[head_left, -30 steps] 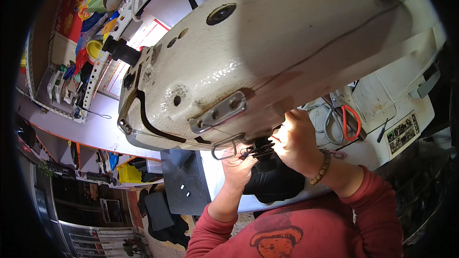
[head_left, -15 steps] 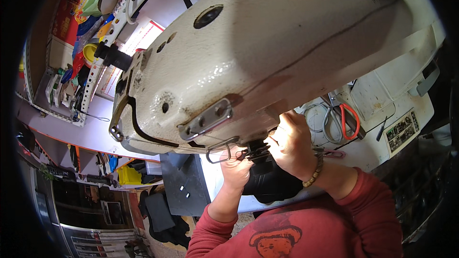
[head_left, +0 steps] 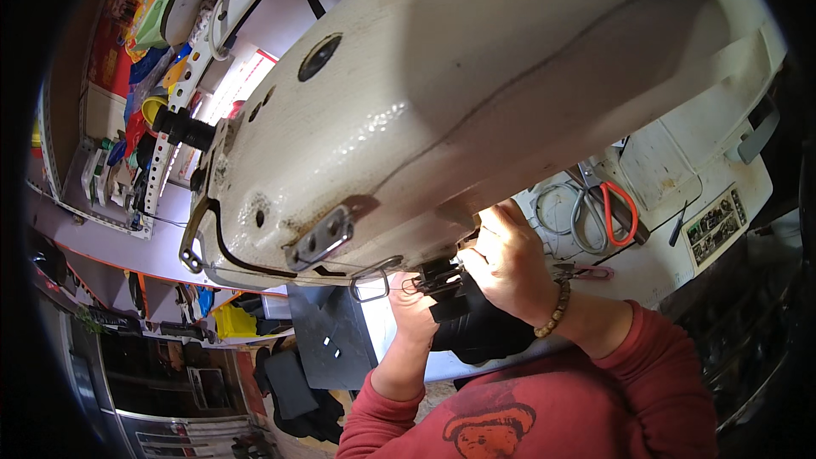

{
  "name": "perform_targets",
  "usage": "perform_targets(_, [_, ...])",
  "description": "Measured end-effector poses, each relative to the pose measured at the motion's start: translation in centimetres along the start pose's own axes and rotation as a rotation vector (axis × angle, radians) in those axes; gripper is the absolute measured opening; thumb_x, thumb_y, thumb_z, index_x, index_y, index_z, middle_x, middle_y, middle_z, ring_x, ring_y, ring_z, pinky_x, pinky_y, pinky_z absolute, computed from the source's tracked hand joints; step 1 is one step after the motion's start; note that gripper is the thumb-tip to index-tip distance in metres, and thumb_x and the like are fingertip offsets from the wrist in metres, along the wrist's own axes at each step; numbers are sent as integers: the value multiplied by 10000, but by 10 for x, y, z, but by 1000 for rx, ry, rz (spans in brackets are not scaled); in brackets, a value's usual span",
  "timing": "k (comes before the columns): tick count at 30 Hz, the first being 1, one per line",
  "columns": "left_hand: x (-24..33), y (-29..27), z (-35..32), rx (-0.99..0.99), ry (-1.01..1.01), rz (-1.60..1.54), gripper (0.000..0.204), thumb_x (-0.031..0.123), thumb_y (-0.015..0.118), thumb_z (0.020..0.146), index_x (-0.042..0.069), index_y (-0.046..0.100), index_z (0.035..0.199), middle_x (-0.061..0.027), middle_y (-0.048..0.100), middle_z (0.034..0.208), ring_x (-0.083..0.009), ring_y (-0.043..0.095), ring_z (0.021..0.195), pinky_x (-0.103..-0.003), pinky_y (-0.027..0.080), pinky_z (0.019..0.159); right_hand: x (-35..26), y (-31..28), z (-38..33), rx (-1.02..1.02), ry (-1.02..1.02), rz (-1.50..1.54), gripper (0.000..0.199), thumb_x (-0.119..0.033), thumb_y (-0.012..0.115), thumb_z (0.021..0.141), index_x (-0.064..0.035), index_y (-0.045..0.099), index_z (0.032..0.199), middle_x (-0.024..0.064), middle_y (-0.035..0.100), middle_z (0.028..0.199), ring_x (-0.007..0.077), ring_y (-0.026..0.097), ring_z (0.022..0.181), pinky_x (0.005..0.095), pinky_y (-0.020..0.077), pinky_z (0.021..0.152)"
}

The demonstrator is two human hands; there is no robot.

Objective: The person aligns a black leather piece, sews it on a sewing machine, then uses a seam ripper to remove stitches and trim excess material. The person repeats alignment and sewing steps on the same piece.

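While our left hand (head_left: 414, 306) and right hand (head_left: 508, 265) pinched the black fabric piece (head_left: 476, 331) under the sewing machine (head_left: 442, 110), stitching looked unfinished.

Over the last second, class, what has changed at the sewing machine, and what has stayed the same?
Little has changed. The view has drifted, so the cream sewing machine head sits slightly differently in the picture. The right hand and left hand stay at the needle area, keeping their grip on the black fabric piece. The orange-handled scissors lie where they were on the table.
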State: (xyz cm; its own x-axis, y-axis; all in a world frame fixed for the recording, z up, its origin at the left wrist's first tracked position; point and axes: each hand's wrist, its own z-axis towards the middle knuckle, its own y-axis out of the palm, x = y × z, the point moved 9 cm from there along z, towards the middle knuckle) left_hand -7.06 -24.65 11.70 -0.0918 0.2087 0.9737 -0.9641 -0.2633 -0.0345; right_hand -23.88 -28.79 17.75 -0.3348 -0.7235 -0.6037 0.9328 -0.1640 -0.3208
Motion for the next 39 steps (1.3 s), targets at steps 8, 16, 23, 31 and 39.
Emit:
perform_targets(8, [7, 2, 0, 13, 39, 106, 108, 17, 786, 749, 11, 715, 831, -36, 599, 835, -142, 526, 817, -288, 412, 785, 2, -1, -1, 30, 33, 3, 220, -85, 636, 707, -35, 694, 914, 68, 619, 950, 247, 571, 839, 342, 495, 740])
perform_targets(16, [11, 4, -2, 6, 71, 141, 112, 4, 779, 752, 25, 717, 842, -39, 607, 839, -146, 533, 831, -289, 417, 805, 5, 0, 4, 19, 2, 18, 285, -95, 639, 707, -53, 694, 984, 59, 596, 935, 238, 570, 839, 349, 478, 711])
perform_targets(23, [9, 2, -2, 19, 59, 166, 129, -4, 779, 747, 26, 724, 859, -37, 615, 833, -138, 529, 811, -278, 416, 783, 7, 3, 7, -71, -57, -21, 330, -130, 636, 712, -48, 698, 1025, 52, 596, 964, 220, 564, 862, 348, 462, 737])
perform_targets(31, [8, -1, -3, 43, 65, 192, 132, -52, 761, 755, -19, 717, 874, -55, 615, 833, -135, 565, 786, -249, 436, 748, 8, 3, 7, -56, -24, -34, 274, -141, 640, 719, -70, 699, 977, 39, 607, 972, 216, 561, 890, 349, 451, 778])
perform_targets(39, [7, -1, -5, 19, 99, 176, 143, -35, 774, 754, -20, 720, 886, -63, 614, 884, -151, 560, 866, -273, 434, 805, 17, 5, 3, -29, 92, 22, 218, -156, 647, 715, -83, 684, 916, 25, 605, 976, 212, 556, 885, 351, 449, 785])
